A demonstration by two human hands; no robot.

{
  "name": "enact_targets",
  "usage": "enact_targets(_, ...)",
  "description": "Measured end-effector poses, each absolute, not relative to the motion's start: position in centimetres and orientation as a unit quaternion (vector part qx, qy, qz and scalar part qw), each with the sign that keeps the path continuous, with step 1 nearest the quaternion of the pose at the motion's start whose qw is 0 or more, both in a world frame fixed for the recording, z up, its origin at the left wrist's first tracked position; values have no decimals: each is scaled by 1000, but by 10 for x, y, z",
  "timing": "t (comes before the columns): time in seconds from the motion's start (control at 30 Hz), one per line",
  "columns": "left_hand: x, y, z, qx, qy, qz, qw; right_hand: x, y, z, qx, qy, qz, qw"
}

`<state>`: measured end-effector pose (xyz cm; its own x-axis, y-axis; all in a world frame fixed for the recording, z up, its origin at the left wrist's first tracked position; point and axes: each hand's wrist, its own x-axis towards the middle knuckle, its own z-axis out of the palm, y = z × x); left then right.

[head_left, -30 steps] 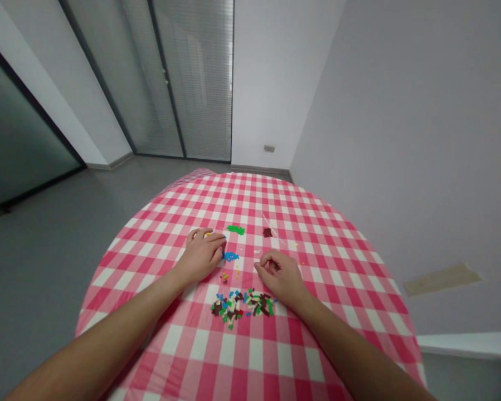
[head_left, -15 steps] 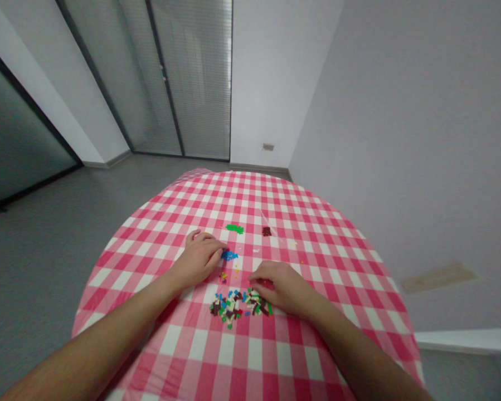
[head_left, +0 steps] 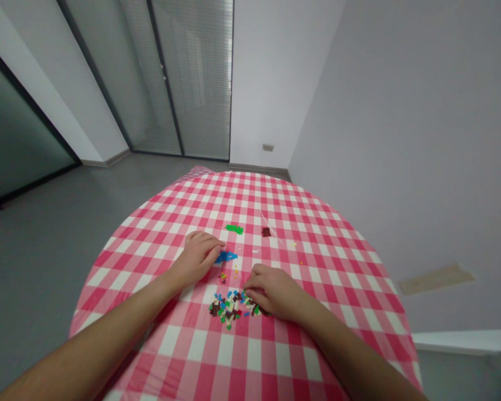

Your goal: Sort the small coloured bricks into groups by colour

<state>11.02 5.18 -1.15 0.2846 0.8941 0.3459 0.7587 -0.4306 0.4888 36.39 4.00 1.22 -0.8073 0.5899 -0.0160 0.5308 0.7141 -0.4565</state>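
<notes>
My left hand rests on the pink-and-white gingham tablecloth, fingers curled, its fingertips touching the edge of a patch of blue toy bricks. My right hand lies over the right side of a mixed pile of small brown, green, white and blue bricks, hiding part of it. Its curled fingers hide whatever may be under them. Farther off lie a green brick group and a dark brown group. A tiny mixed cluster sits between my hands.
The round table's edge curves around the cloth, with a grey floor beyond it on the left. Scattered tiny yellow bits lie to the right. A white wall and a glass door with blinds stand behind.
My right hand has slid toward me and to the left, onto the pile, covering its right part. The blue bricks now spread slightly wider beside my left hand.
</notes>
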Motion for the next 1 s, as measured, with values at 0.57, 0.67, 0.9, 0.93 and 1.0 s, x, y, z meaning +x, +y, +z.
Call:
enact_targets(0.57,118,46,-6,808,502,293,97,366,38,18,-305,-924,230,30)
enact_targets(0.67,120,45,-4,814,491,296,93,367,38,19,-302,-923,236,40)
enact_targets(0.9,131,36,-3,847,420,309,103,363,41,13,-363,-865,302,172)
enact_targets(0.93,133,35,-3,853,405,311,110,361,42,10,-381,-839,325,215)
enact_targets(1.0,139,32,-4,857,388,315,125,358,43,4,-405,-786,375,279)
